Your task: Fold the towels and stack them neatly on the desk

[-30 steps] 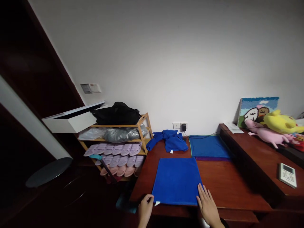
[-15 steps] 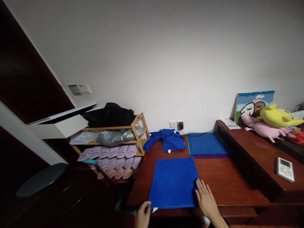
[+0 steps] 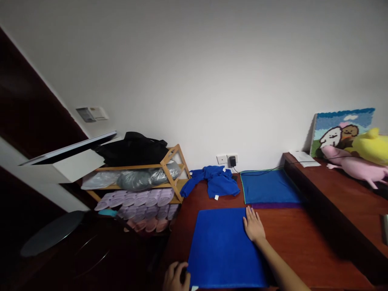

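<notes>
A blue cloth point(image 3: 224, 250) lies spread flat on the dark reddish table, with a small white tag at its lower left corner. At that corner is my left hand point(image 3: 176, 276), its fingers bent and closed on the cloth's edge. My right hand point(image 3: 254, 225) rests flat and open on the upper right edge of the cloth, fingers stretched toward the wall. Behind lies a crumpled blue cloth bundle point(image 3: 222, 185) with white tags. To its right, a darker blue cloth with green edging point(image 3: 269, 188) lies over a purple one point(image 3: 277, 205).
A wooden rack point(image 3: 176, 165) at left holds a black bag point(image 3: 133, 149) and several slippers point(image 3: 142, 198). A plug point(image 3: 232, 161) sits in the wall socket, its cable trailing right. A raised ledge point(image 3: 339, 184) carries a pink plush toy point(image 3: 357, 165) and a picture point(image 3: 342, 129).
My right hand has slid up along the cloth's right edge to the far corner. The left hand stays at the near left corner. The camera view has shifted somewhat.
</notes>
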Tool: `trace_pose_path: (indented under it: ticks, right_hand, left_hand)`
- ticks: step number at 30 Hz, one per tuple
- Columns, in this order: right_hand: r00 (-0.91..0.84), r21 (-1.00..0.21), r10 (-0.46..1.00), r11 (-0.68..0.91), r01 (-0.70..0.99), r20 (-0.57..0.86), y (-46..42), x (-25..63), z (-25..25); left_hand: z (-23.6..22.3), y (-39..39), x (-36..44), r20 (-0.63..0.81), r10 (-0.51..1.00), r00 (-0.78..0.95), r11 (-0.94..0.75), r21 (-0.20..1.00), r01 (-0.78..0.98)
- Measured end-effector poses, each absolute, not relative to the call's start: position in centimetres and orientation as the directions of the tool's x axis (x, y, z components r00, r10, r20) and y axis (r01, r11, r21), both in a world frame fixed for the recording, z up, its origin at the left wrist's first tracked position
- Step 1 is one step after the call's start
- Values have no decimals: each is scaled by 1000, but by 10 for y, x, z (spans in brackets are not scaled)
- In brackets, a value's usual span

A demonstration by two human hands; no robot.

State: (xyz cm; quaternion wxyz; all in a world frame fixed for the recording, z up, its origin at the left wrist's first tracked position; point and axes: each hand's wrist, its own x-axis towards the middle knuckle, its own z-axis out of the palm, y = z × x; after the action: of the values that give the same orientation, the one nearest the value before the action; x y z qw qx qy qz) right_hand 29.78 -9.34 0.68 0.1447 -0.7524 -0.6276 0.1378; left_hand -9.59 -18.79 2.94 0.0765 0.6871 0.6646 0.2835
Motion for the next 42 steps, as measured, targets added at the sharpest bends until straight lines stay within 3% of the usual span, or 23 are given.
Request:
trace_pose_path:
  ticks: [2,6,10,15,22,26,36,42]
  right_hand:
    - [183,-370,983,-181,911,-29,-94,298,4]
    - [186,-321,982,-190,928,-43,-91,299,0]
    - [154,-265,987,-160,951,-43,-89,300,-6]
    - [167,-216,985,-172,961,-40,-90,300,-11]
    - [186,-206,983,-183,961,-7,-88,300,-20]
    - [200,-224,980,-192,955,10,-88,300,-22]
    - [222,-195,974,-228,954,-50,-101,296,-17]
    - [186,-188,979,-199,962,-82,-104,298,-8]
  left_hand:
    - [41,-165,-52,340,937,83,-233,428,873]
    - [49,-112,73,306,861,405,-497,344,797]
    - [29,-78,156,198,814,546,-581,281,764]
    - [6,-55,127,158,840,519,-543,245,803]
    - [3,-15,2,120,955,272,-287,130,949]
    - [-3,-10,-15,153,953,262,-281,123,952]
    - [16,-10,6,202,945,256,-282,112,953]
    - [20,-59,138,254,808,532,-586,245,772]
